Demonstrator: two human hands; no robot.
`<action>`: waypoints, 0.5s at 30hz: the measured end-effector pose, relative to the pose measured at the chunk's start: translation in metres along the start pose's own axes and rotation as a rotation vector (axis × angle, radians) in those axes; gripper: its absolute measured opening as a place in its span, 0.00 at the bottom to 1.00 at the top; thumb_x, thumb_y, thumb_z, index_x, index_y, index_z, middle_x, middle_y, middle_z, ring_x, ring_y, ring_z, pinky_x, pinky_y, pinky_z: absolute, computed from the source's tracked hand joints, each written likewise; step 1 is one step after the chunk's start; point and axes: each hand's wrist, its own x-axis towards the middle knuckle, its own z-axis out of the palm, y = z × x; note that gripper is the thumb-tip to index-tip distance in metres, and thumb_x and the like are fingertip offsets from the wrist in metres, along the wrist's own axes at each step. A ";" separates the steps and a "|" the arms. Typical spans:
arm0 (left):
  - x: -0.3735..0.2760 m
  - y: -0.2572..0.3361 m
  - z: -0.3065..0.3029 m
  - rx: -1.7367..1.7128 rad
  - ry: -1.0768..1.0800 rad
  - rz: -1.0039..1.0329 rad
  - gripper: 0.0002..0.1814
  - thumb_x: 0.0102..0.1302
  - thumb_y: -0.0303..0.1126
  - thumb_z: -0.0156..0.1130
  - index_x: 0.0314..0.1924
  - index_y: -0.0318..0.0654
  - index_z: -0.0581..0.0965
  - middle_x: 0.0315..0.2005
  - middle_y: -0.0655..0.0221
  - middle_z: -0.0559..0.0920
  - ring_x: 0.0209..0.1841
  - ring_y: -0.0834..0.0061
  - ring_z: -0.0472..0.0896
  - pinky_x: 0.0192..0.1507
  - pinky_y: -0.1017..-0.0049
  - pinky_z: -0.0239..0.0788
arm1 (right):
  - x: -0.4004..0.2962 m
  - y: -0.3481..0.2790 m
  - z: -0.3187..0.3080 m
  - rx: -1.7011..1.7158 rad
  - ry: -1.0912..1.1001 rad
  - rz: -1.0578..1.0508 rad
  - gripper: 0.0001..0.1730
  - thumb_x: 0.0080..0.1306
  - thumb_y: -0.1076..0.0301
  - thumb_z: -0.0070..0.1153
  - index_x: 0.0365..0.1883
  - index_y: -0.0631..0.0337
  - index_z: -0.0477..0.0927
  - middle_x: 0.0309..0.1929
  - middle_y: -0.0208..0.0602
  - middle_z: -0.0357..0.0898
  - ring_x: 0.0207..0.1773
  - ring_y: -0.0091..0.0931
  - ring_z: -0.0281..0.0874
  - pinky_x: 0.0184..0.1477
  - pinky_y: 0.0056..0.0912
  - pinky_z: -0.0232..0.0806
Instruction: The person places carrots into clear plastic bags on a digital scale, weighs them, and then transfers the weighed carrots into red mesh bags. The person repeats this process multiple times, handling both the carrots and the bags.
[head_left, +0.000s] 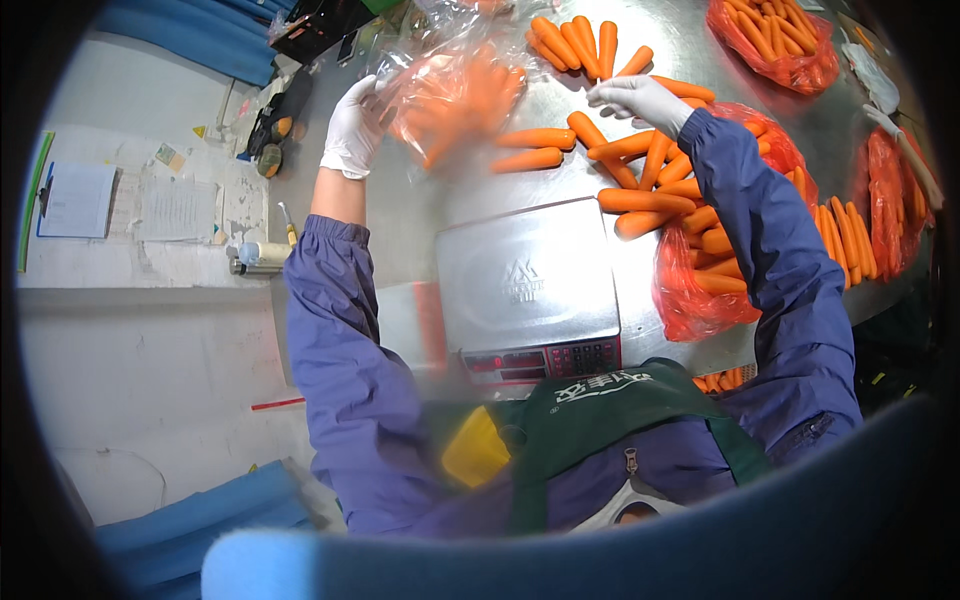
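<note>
My left hand (355, 126), in a white glove, is at the left edge of a clear plastic bag of carrots (457, 101); whether its fingers grip the film is unclear. My gloved right hand (637, 99) is over the metal table, beside a fan of loose carrots (577, 46); what its fingertips hold, if anything, cannot be made out. Two carrots (534, 139) lie just right of the clear bag. Below my right hand more carrots spill from an opened red plastic bag (705, 300). A digital scale (529, 277) with a bare metal plate stands before me.
Another red bag of carrots (780, 41) sits at the back right. At the far right, a co-worker's gloved hand (881, 120) is near a red bag (885, 202) and a row of carrots (846, 236). A cream bottle (266, 254) and a clipboard (77, 200) are at the left.
</note>
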 end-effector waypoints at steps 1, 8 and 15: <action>-0.003 0.001 -0.002 -0.012 -0.009 -0.002 0.07 0.64 0.39 0.57 0.34 0.45 0.76 0.38 0.74 0.79 0.53 0.72 0.75 0.55 0.68 0.62 | 0.017 0.026 -0.002 0.051 -0.051 -0.026 0.14 0.67 0.59 0.51 0.43 0.55 0.82 0.41 0.23 0.81 0.40 0.16 0.76 0.43 0.16 0.66; -0.062 0.046 0.041 -0.021 -0.135 0.106 0.10 0.67 0.37 0.55 0.41 0.38 0.76 0.47 0.67 0.79 0.57 0.69 0.73 0.62 0.67 0.58 | 0.023 0.039 0.043 -0.087 -0.100 -0.120 0.26 0.64 0.56 0.57 0.56 0.60 0.74 0.49 0.35 0.78 0.48 0.24 0.75 0.47 0.26 0.68; -0.116 0.062 0.082 -0.017 -0.325 0.217 0.11 0.67 0.34 0.55 0.45 0.36 0.76 0.46 0.63 0.80 0.55 0.65 0.75 0.61 0.62 0.62 | -0.014 0.002 0.126 -0.046 -0.100 -0.445 0.42 0.61 0.52 0.60 0.69 0.58 0.59 0.64 0.46 0.66 0.59 0.35 0.71 0.58 0.31 0.65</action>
